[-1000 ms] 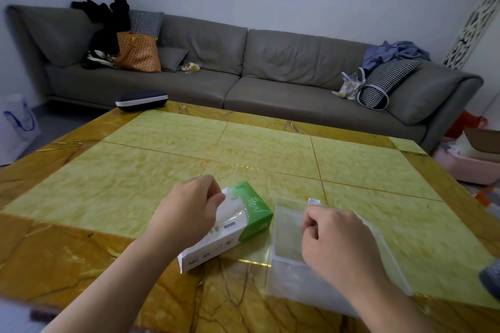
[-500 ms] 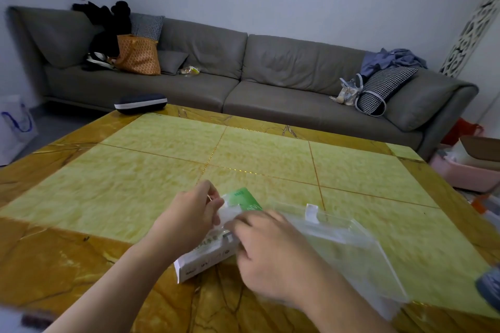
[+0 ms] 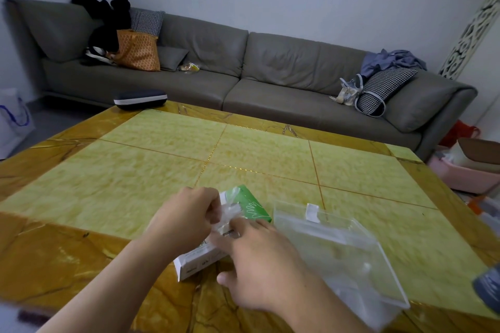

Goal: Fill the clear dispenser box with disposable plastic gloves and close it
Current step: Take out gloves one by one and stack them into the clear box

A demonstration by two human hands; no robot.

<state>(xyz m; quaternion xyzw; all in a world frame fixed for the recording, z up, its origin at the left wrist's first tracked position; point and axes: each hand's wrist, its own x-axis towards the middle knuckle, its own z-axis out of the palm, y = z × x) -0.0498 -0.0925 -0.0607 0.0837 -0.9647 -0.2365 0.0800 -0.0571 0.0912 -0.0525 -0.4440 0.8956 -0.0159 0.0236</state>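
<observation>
Left hand (image 3: 186,217) and right hand (image 3: 259,259) pinching blurred gloves (image 3: 228,215), carton (image 3: 251,207) half hidden

Glossy stone-look table (image 3: 162,159), clear plastic dispenser box (image 3: 351,251), cardboard glove carton (image 3: 251,205)

The right hand (image 3: 259,267) covers the middle of the glove carton (image 3: 200,259); the clear dispenser box (image 3: 341,254) is motion-blurred; a grey object (image 3: 488,288) is cut off at the right edge.

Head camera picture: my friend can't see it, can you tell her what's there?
Two hands tug thin clear gloves from a green-and-white glove carton on a yellow table. A clear dispenser box lies open beside it.
</observation>
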